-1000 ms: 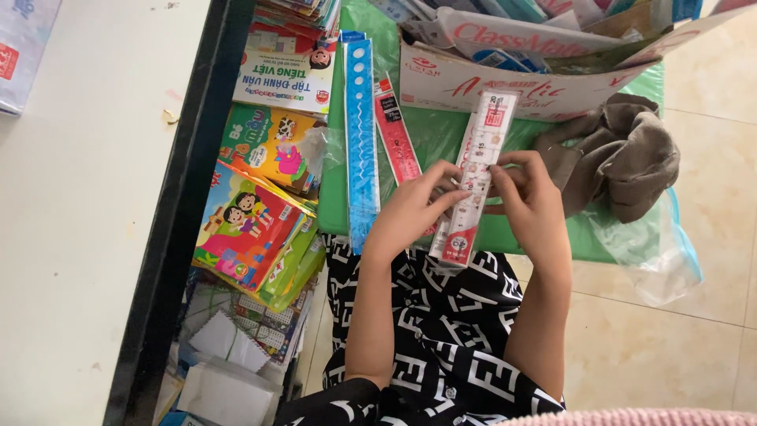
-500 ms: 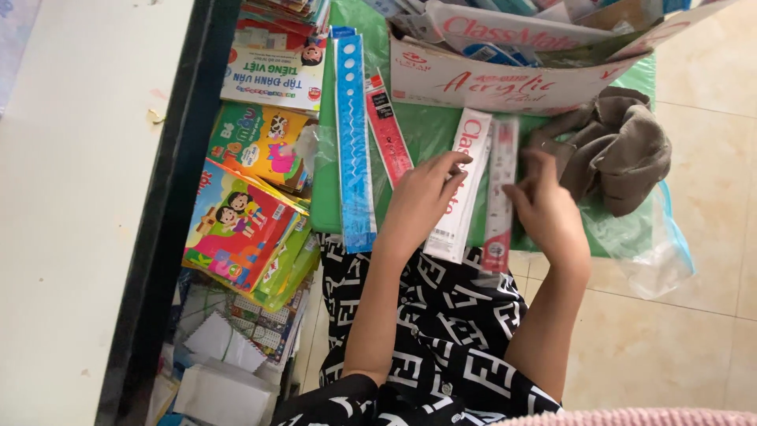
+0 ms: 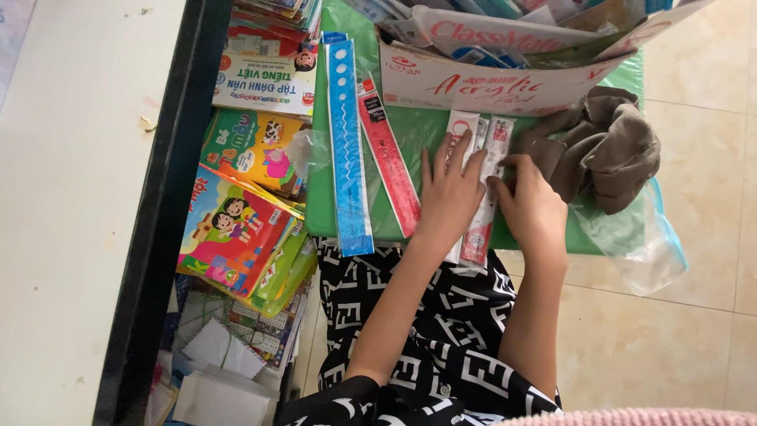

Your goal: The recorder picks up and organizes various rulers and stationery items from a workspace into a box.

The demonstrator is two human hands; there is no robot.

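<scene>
Left hand [image 3: 451, 192] lay flat w/ open fingers on white ruler pack [image 3: 456, 134], holding it steady; right hand [image 3: 535, 207] pinched red-white pack [image 3: 486, 197] to align.

Bright, even daylight; soft shadows only. Mild glare on floor tiles [image 3: 710, 71]. Focus sharp, slight edge distortion.

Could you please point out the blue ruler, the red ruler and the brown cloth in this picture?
blue ruler [image 3: 348, 150]: head view, the middle of its length.
red ruler [image 3: 389, 158]: head view, mid-strip, left of the left hand.
brown cloth [image 3: 611, 150]: head view, the centre of the crumpled heap.
</scene>
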